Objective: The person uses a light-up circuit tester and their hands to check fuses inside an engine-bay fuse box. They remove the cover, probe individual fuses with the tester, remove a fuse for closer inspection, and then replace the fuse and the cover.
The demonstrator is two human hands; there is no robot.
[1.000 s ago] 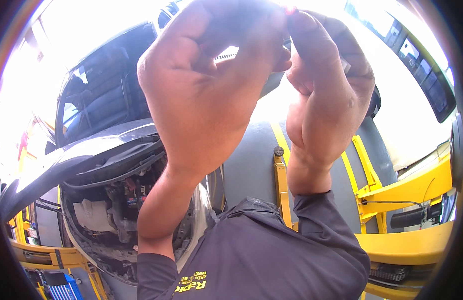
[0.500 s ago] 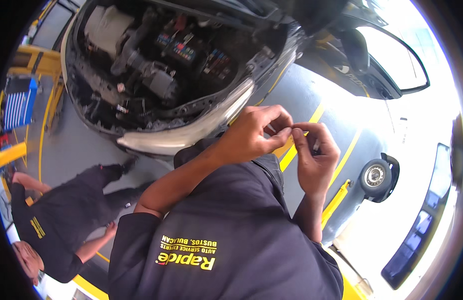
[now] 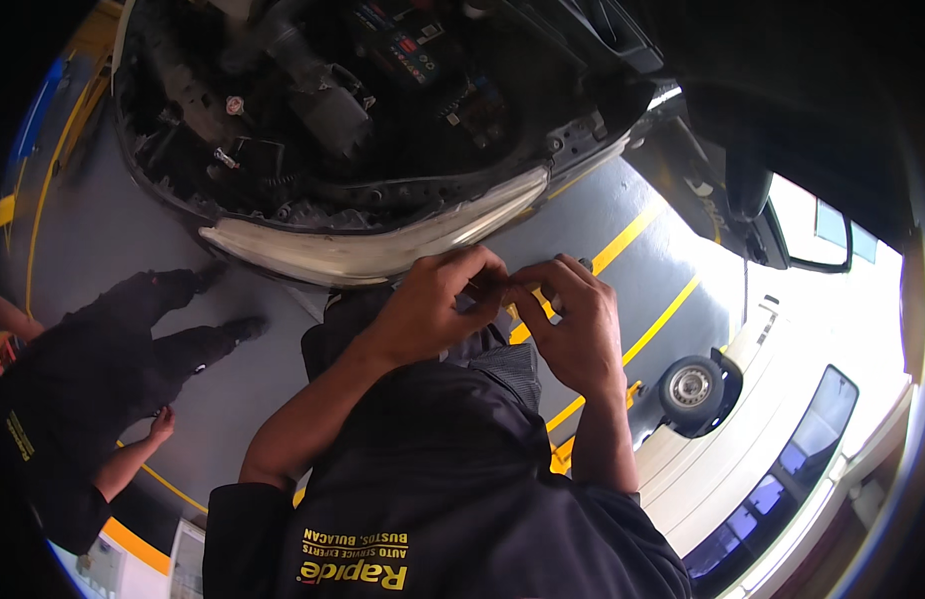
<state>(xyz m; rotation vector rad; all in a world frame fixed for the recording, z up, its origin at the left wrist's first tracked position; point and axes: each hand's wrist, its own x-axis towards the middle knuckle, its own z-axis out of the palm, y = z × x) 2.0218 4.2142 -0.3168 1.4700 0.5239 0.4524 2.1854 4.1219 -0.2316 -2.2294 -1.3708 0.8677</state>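
Note:
My left hand (image 3: 437,307) and my right hand (image 3: 580,324) are raised in front of my body, just beyond the car's headlight (image 3: 382,250). Their fingertips are pinched together and meet. Whatever sits between them is too small and too covered to name. The curled fingers of my right hand also partly cover a small pale thing, whose kind I cannot tell. Above my hands lies the car's engine bay (image 3: 332,120), uncovered, with a battery (image 3: 402,45) and hoses inside. Neither hand touches the car.
At the left, a co-worker in dark clothes (image 3: 93,369) stands on the grey floor (image 3: 233,399). To the right is a white van (image 3: 742,469) with a visible wheel (image 3: 692,387). A dark car's side mirror (image 3: 807,225) juts out at upper right. Yellow lines (image 3: 662,319) cross the floor.
Both hands have shifted left and slightly down in the picture, still pinched together. The view has moved, so the headlight now lies closer to my hands and the co-worker further left.

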